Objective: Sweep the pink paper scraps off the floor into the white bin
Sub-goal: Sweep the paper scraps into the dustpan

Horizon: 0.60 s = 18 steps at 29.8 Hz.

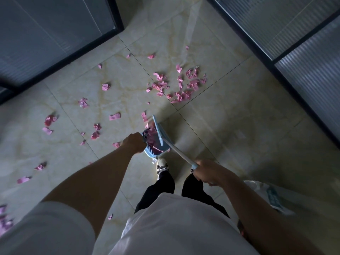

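Pink paper scraps lie over the tiled floor, with a dense cluster (181,85) ahead and loose pieces (83,103) spread to the left. A light blue dustpan (153,150) stands on the floor in front of my feet and holds several pink scraps. My left hand (135,142) grips it at its left side. My right hand (205,172) grips the white handle of a broom (176,150), whose light blue head (157,128) sits at the dustpan's mouth. The white bin (272,196), with a plastic bag in it, shows partly behind my right forearm.
Dark glass partitions with black frames stand at the far left (55,37) and along the right (294,43). My shoes (161,166) stand just behind the dustpan. More pink scraps (4,219) lie at the lower left edge.
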Available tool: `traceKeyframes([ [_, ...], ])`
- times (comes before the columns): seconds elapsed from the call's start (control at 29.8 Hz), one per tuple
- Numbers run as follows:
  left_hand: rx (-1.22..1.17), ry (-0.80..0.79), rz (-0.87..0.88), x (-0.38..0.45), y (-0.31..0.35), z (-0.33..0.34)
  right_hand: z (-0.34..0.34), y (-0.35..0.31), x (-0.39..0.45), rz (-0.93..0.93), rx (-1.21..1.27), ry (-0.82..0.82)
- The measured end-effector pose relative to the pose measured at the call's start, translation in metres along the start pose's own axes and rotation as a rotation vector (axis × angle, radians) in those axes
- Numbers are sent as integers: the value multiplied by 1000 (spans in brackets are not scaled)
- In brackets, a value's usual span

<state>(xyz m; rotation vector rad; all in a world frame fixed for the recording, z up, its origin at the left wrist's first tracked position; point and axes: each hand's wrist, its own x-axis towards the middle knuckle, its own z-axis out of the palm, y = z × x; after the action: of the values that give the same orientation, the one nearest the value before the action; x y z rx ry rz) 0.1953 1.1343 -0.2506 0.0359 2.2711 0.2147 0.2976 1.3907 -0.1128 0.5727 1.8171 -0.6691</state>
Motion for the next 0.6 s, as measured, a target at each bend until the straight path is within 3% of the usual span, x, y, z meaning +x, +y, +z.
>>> traceKeyframes([
  [0.23,-123,63,-66,-11,0,5,-30,8,-1,-27,-39,112],
  [0.47,-254,117,-133,-28,-17,9,-44,-21,32,-45,-230,178],
  [0.6,-386,177,-222,-45,-31,10,-33,-59,57,-44,-277,113],
])
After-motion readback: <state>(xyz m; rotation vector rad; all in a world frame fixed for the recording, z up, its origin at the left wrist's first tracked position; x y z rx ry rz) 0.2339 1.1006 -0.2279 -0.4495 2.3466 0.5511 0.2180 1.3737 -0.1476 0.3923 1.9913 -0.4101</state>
